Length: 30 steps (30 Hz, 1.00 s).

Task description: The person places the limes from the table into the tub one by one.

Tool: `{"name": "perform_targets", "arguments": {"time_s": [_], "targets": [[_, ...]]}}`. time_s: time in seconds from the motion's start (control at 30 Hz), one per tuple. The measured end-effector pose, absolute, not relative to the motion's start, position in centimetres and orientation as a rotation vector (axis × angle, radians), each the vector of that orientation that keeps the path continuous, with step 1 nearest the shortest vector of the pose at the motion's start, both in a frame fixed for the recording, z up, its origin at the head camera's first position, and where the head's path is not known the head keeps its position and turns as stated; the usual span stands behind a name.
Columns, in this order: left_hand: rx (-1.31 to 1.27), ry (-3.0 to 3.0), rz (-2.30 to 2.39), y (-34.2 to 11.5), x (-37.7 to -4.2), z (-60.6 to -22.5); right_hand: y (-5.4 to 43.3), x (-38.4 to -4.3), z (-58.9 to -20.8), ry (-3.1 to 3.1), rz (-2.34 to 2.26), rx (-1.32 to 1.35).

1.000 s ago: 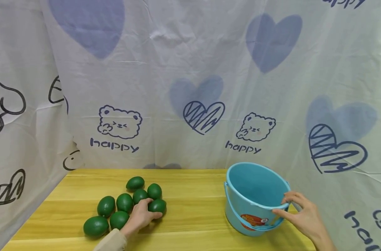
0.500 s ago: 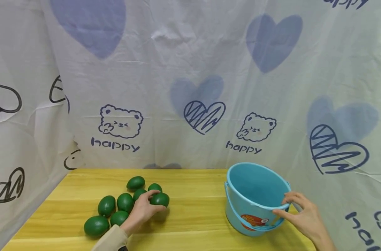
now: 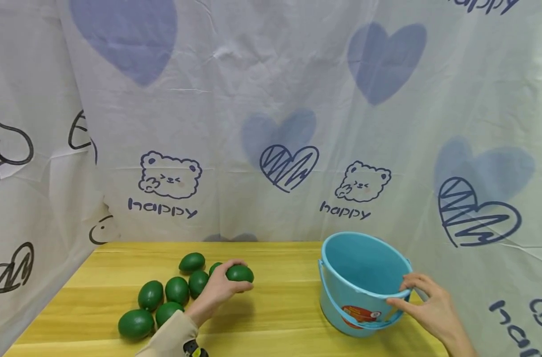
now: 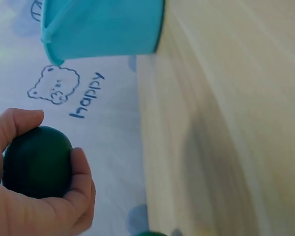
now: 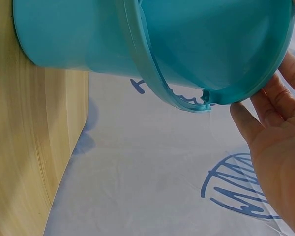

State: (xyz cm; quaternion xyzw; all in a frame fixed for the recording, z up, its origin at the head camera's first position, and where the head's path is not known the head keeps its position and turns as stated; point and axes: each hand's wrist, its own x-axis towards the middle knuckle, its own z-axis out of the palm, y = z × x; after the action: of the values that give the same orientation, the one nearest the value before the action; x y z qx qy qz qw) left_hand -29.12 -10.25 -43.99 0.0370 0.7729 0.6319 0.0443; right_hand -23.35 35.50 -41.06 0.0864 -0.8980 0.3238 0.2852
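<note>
My left hand holds a smooth dark green avocado between thumb and fingers, lifted above the table. In the left wrist view the avocado sits within the curled fingers. Several more avocados lie grouped on the table to the left, one partly hidden behind the left hand. At the right stands a light blue bucket with an orange-red label and its handle hanging down at the front. My right hand grips the bucket's near right rim, seen also in the right wrist view, where the hand meets the rim.
The yellow wood-grain table spans the space between the avocados and the bucket. A pale curtain printed with hearts and bears hangs behind the table and along both sides.
The left hand has picked up the avocado from the group and moved it up and to the right. My right hand and the bucket stay in place.
</note>
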Motion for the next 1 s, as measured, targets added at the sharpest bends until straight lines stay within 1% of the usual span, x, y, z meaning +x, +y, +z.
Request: {"name": "perform_targets", "arguments": {"time_s": [0.23,0.47,0.77,1.0], "targets": [[0.283,2.358,1.931,-7.6,-29.8,-42.6,35.5,-23.3,-41.0,-2.396,0.857,0.228],[0.379,2.325,1.978,-4.8,-30.3,-41.2,35.5,-23.5,-40.9,-2.401,0.832,0.239],[0.403,2.338,1.996,-1.6,-31.0,-39.9,35.5,-23.3,-41.0,-2.404,0.847,0.228],[0.471,2.333,2.009,0.2,-31.1,-39.3,35.6,-23.5,-41.0,-2.407,0.847,0.23]]}}
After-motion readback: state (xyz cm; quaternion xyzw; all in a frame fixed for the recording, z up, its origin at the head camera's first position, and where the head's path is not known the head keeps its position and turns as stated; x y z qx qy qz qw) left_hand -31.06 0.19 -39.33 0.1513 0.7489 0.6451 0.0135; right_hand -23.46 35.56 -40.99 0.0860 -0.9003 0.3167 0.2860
